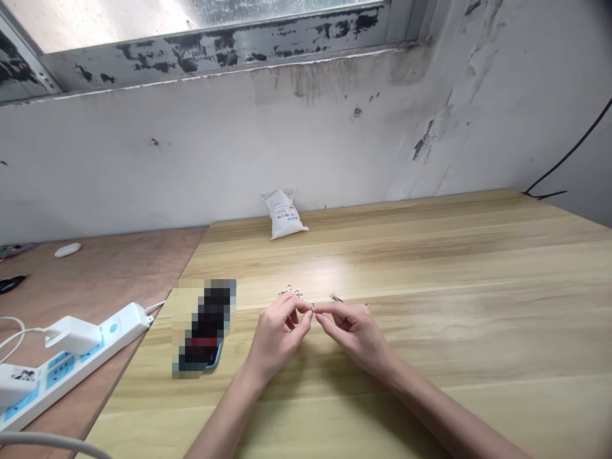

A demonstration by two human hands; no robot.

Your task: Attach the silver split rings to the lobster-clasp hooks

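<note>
My left hand (280, 335) and my right hand (351, 331) meet fingertip to fingertip over the light wooden table (430, 268). Both pinch a tiny metal piece (312, 306) between thumb and forefinger; it is too small to name. Just beyond the fingers lie small metal rings and clasps (291, 292), with one more clasp (336, 297) to the right.
A small white pouch (284, 213) leans against the wall at the back. A phone (204, 328), blurred out, lies left of my hands. On the darker table to the left sit a white power strip (71, 357) with plugged chargers and a white object (67, 250).
</note>
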